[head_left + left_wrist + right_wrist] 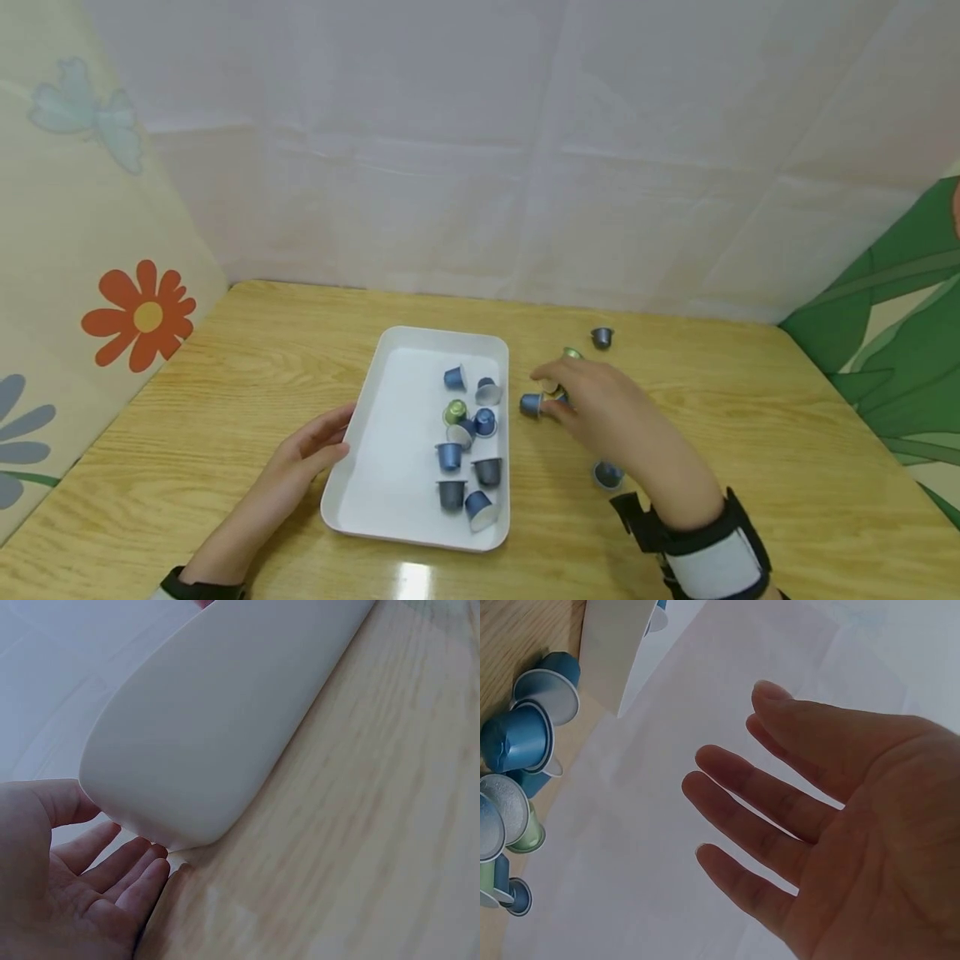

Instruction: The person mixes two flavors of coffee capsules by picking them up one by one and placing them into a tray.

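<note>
My left hand (307,450) holds the left side of a white tray (390,483). In the left wrist view its thumb goes behind the tray's rim, with the other fingertips against the edge. My right hand (600,400) reaches over a cluster of coffee capsules on the table, thumb and forefinger apart near a blue capsule (531,405). Nothing lies between its fingers in the right wrist view. A green capsule (573,353) shows just past the knuckles; the hand hides part of this cluster. Inside the tray, several blue, dark and green capsules lie along its right half.
A dark capsule (602,337) stands farther back on the wooden table (750,433). Another dark capsule (607,475) lies close to the right wrist strap (712,542). A white sheet (480,167) hangs behind the table, with patterned panels at both sides.
</note>
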### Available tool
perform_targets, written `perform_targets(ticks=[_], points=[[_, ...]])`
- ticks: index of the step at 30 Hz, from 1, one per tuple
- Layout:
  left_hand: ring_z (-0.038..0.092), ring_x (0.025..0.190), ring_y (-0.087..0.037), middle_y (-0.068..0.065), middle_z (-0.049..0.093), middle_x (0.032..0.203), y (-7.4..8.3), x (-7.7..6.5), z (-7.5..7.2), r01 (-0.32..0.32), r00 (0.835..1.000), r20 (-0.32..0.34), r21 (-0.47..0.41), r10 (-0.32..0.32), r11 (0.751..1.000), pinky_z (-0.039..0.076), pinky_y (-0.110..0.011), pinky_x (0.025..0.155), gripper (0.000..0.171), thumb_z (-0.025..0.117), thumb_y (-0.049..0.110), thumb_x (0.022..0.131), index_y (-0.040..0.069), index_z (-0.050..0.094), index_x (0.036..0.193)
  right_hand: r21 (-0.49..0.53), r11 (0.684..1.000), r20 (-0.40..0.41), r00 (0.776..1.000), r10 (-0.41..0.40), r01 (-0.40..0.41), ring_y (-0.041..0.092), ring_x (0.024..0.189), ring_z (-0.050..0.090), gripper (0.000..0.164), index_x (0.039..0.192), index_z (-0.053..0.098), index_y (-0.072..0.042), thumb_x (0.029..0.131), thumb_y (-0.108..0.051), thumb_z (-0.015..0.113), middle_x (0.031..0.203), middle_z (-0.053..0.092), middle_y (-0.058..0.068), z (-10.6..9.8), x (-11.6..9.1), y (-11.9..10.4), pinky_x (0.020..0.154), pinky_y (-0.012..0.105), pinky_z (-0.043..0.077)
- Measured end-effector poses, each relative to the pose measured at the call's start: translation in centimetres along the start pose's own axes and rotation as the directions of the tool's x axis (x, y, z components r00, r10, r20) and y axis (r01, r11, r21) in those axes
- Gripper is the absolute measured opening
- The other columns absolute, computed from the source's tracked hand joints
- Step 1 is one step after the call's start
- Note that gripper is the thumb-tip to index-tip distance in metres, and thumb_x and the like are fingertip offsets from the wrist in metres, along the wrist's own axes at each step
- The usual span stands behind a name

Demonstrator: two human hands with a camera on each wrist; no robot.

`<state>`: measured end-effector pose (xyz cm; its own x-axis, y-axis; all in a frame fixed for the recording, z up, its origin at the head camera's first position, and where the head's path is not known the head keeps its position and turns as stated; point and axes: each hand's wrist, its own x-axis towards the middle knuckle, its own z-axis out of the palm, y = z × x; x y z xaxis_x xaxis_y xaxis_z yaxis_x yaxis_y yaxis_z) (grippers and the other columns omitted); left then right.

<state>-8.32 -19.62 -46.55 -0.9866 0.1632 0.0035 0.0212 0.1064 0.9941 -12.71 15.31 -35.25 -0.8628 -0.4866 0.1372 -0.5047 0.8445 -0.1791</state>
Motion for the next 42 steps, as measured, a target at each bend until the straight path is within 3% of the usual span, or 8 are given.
perform_targets(ticks=[7,16,28,42], points=[[0.054,0.115,0.000,-0.023,0.049,0.144,0.1,-0.2,0.0,0.036,0.999,-0.010,0.015,-0.036,0.999,0.046,-0.019,0.092,0.052,0.057,0.012,0.099,-0.004,0.042,0.146,0.025,0.998,0.048,0.997,0.061,-0.062,0.033,0.109,0.063,0.038,0.125,0.065,-0.006,0.090,-0.014,0.074,0.122,0.066,0.013,-0.1,-0.1,0.9,0.091,0.051,0.051],[0.054,0.114,0.002,-0.025,0.048,0.144,0.0,-0.2,-0.1,0.019,1.000,-0.015,0.022,-0.019,1.000,0.046,-0.019,0.092,0.053,0.057,0.011,0.098,-0.006,0.041,0.146,0.054,0.982,0.139,0.976,0.170,-0.179,0.042,0.116,0.057,0.047,0.133,0.059,-0.002,0.091,-0.017,0.073,0.130,0.060,0.022,-0.7,-0.3,1.8,0.093,0.056,0.048],[0.054,0.114,0.004,-0.025,0.047,0.144,-0.2,-0.2,0.0,0.017,1.000,-0.012,0.017,-0.016,1.000,0.046,-0.019,0.092,0.053,0.057,0.010,0.099,-0.006,0.041,0.146,0.097,0.964,0.250,0.943,0.217,-0.248,0.046,0.120,0.052,0.052,0.138,0.052,0.003,0.093,-0.018,0.070,0.135,0.055,0.026,-0.5,-0.5,3.0,0.095,0.059,0.045],[0.050,0.127,-0.018,-0.023,0.048,0.145,0.3,0.1,0.0,0.022,1.000,-0.023,0.023,-0.022,0.999,0.044,-0.017,0.094,0.052,0.057,0.011,0.099,-0.005,0.041,0.146,0.091,0.935,0.304,0.904,0.302,-0.343,0.048,0.121,0.051,0.058,0.141,0.047,0.007,0.094,-0.019,0.069,0.137,0.051,0.030,-0.6,-0.5,3.9,0.094,0.061,0.044]])
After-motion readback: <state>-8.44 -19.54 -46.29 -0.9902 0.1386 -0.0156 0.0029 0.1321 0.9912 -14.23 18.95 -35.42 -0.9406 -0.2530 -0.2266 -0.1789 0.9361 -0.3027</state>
